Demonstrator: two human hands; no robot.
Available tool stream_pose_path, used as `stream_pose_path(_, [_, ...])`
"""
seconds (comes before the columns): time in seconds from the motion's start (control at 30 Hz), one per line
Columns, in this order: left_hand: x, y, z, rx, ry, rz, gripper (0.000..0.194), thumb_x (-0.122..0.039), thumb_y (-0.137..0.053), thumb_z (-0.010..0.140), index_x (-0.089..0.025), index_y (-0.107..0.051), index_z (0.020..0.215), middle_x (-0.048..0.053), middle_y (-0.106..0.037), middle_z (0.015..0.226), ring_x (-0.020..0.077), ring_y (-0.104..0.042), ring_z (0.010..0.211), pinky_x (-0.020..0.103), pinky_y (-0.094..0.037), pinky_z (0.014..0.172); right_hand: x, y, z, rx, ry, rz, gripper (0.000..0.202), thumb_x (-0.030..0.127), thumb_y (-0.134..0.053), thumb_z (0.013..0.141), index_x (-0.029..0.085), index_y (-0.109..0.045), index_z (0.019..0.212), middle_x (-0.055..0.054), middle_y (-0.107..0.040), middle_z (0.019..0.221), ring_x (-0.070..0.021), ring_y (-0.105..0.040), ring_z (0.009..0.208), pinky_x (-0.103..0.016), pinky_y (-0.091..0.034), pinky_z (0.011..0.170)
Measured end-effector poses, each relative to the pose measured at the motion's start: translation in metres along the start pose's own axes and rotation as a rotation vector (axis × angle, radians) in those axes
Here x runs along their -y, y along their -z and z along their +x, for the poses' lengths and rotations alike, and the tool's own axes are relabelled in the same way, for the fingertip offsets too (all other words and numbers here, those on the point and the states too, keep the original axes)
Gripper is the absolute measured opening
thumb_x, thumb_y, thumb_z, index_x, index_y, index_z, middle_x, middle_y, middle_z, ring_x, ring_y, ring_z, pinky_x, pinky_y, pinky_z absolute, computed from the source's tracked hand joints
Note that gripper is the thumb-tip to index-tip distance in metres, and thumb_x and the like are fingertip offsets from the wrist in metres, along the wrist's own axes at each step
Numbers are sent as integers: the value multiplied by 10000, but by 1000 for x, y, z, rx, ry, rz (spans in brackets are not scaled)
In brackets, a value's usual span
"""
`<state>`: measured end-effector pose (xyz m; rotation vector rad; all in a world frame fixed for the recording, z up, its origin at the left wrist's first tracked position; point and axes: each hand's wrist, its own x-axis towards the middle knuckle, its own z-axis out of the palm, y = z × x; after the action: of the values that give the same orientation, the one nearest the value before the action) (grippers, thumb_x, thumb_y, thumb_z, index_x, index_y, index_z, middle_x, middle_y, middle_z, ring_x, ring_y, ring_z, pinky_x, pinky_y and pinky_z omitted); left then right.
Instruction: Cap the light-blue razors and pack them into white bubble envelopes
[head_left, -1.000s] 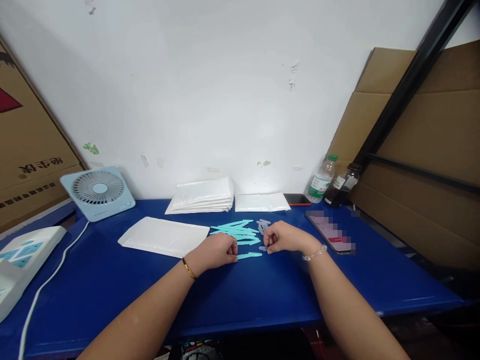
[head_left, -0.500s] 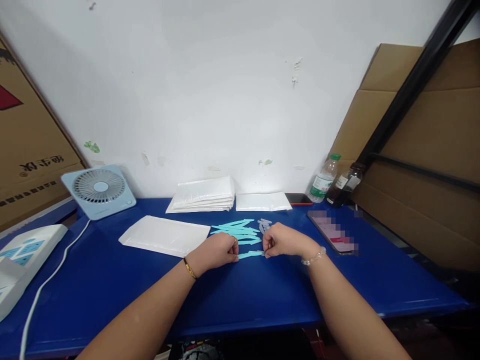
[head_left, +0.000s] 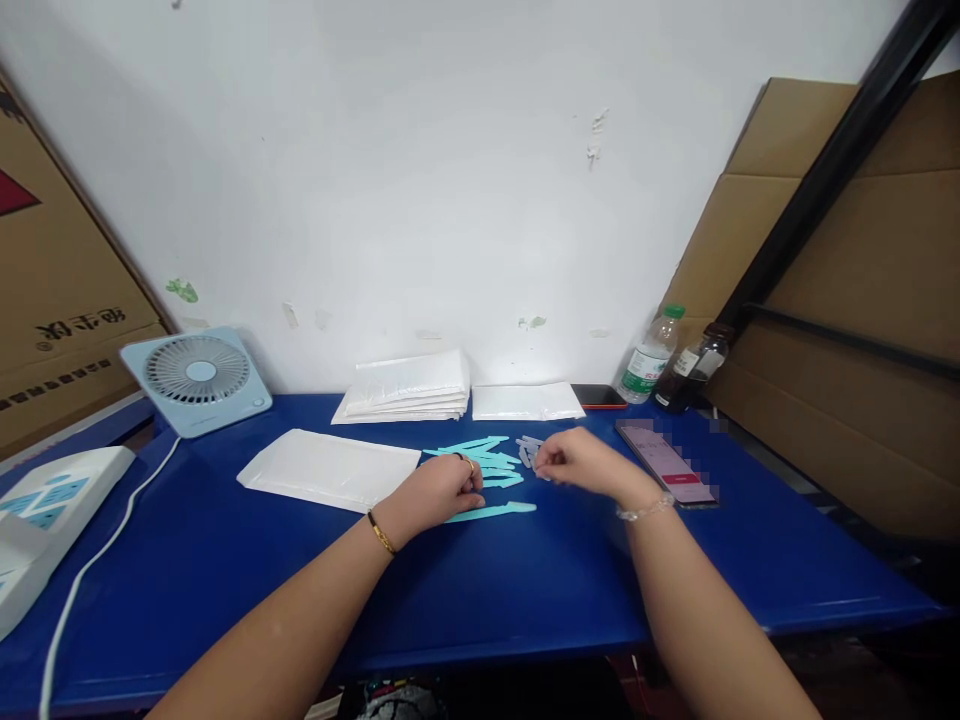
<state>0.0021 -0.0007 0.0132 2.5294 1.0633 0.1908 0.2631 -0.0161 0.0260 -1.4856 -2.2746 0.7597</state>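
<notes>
Slim teal eyebrow razors (head_left: 487,458) lie in a loose pile on the blue table. One razor (head_left: 495,511) rests apart in front, a pale clear cap on its right end. My left hand (head_left: 439,492), fingers curled together, is at the pile's near left side and covers part of the front razor. Whether it grips a razor is hidden. Small clear caps (head_left: 525,452) are scattered right of the pile. At their near edge, my right hand (head_left: 581,462) has thumb and fingertips pinched on a cap, which is mostly hidden.
A white padded envelope (head_left: 330,468) lies left of the razors. Behind are a stack of envelopes (head_left: 405,388), another envelope (head_left: 525,400) and a dark phone (head_left: 598,396). A phone (head_left: 664,460) and two bottles (head_left: 651,355) stand right; a fan (head_left: 199,380) and its cable are left.
Both hands have let go of the front razor, which now lies on the table. My left hand has risen slightly towards the pile; my right has moved up and right to the caps.
</notes>
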Motion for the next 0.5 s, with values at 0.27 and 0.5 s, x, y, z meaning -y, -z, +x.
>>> stream_pose_path(0.27, [6,-5,6,-70,27,195,180,-321,-526,842,-209,-649,913,52,-649,965,191,-589,850,263,-425,691,-15,-2,7,-63,-78,-246,104,225,-640,685,171,-684,762,-41,-683,745,-165,-596,663,-227,-388,574])
stream_pose_path(0.5, [6,-7,8,-81,30,214,158,-310,-533,840,-206,-652,831,44,-668,875,179,-595,777,259,-396,637,-3,-9,7,14,-121,-325,89,114,-615,632,172,-679,656,-43,-677,687,-157,-584,597,-222,-357,503])
